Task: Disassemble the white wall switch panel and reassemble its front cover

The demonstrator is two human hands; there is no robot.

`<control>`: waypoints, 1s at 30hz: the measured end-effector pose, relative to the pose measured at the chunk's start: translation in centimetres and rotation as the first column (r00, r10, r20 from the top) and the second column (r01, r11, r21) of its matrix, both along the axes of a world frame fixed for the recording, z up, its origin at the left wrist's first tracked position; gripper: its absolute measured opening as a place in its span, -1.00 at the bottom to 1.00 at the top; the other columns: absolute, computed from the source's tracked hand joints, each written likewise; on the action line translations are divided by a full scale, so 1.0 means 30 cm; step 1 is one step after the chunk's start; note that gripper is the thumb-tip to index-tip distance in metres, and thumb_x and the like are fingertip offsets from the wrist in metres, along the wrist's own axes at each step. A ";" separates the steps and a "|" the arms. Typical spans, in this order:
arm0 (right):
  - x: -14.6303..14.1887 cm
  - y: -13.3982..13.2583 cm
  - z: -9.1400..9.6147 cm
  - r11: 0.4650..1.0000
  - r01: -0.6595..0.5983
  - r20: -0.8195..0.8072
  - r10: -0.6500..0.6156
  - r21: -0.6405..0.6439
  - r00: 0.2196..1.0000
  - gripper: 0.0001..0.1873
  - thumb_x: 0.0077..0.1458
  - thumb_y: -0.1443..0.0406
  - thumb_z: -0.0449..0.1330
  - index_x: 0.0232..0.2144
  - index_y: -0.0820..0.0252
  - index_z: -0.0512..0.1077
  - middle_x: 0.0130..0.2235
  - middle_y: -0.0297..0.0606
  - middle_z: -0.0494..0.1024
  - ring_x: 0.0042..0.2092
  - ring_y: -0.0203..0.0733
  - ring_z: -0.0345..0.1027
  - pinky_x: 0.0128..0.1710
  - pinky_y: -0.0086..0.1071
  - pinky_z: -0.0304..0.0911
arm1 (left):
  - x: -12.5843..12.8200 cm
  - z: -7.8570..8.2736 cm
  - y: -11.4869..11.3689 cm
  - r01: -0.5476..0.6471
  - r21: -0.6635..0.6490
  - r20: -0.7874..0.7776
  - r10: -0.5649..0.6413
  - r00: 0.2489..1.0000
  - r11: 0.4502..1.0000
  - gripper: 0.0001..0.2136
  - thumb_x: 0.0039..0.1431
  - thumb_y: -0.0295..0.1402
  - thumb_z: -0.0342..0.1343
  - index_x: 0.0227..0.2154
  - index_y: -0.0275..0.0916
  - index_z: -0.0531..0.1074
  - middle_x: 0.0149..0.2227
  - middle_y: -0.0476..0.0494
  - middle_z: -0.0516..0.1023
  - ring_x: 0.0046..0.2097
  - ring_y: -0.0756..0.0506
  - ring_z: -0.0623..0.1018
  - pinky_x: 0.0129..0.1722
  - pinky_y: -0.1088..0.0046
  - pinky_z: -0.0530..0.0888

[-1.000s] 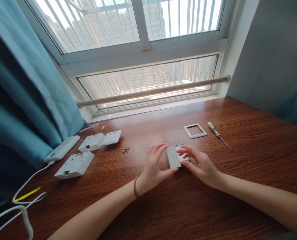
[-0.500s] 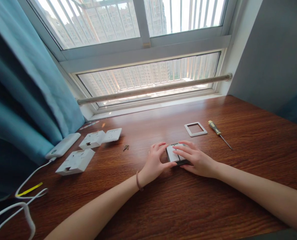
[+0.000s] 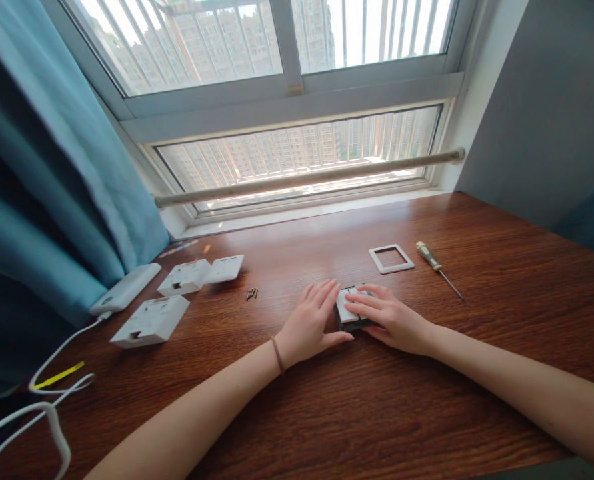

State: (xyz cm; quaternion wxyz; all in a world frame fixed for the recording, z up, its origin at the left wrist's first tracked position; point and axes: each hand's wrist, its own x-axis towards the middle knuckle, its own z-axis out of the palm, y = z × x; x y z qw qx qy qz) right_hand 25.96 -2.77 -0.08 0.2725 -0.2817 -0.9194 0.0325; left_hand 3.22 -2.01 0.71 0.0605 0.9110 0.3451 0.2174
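A wall light switch [image 3: 346,310] with white rocker plates and a dark base lies on the wooden table. At its left edge is my left hand [image 3: 313,316], fingers stretched out and side by side, thumb apart and pointing right along the near side. My right hand [image 3: 395,317] lies over the switch's right part, its fingers across the white plates and its thumb low at the near right edge. The hand covers much of that side. Behind the switch lies a white square frame [image 3: 403,266].
A screwdriver [image 3: 429,256] lies to the right. Several screws [image 3: 252,293] sit left of my hands. Farther left are white boxes [image 3: 149,321], [image 3: 184,277], a white socket panel [image 3: 225,269], a power bank [image 3: 127,290] with a white cable [image 3: 69,347], and a yellow strip [image 3: 59,376].
My left hand's fingers have straightened and come together, and its thumb has dropped off the switch's near edge. My right hand stays on the switch, almost unmoved.
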 end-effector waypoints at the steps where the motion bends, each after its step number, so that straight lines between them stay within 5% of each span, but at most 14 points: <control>1: -0.001 0.000 0.000 1.000 -0.005 -0.003 0.005 -0.009 1.000 -0.50 0.03 0.41 0.13 0.06 0.18 0.24 0.09 -0.13 0.32 0.13 -0.03 0.07 0.07 -0.05 0.13 | -0.002 0.005 0.001 0.036 0.015 -0.044 -0.036 0.998 0.999 -0.23 -0.05 0.05 0.07 0.15 -0.31 0.06 0.18 -0.43 0.13 0.21 -0.33 0.12 0.16 -0.05 0.07; 12: -0.006 -0.006 0.008 1.000 -0.024 -0.053 0.023 -0.016 0.998 -0.47 0.02 0.45 0.11 0.08 0.17 0.22 0.07 -0.14 0.35 0.11 -0.07 0.09 0.07 -0.10 0.16 | 0.010 -0.005 0.002 0.111 0.002 -0.032 -0.111 0.993 0.994 -0.39 0.08 -0.15 0.05 0.14 -0.33 0.06 0.15 -0.45 0.19 0.18 -0.28 0.20 0.10 0.05 0.26; 30: -0.008 -0.017 0.003 1.000 -0.001 0.014 0.001 -0.006 1.000 -0.46 0.01 0.46 0.07 0.09 0.25 0.20 0.08 -0.12 0.33 0.11 -0.02 0.08 0.06 -0.10 0.18 | 0.014 0.018 -0.005 0.110 -0.005 -0.150 -0.110 0.983 0.994 -0.38 0.11 -0.12 0.00 0.14 -0.42 0.05 0.16 -0.49 0.14 0.20 -0.28 0.16 0.14 0.11 0.22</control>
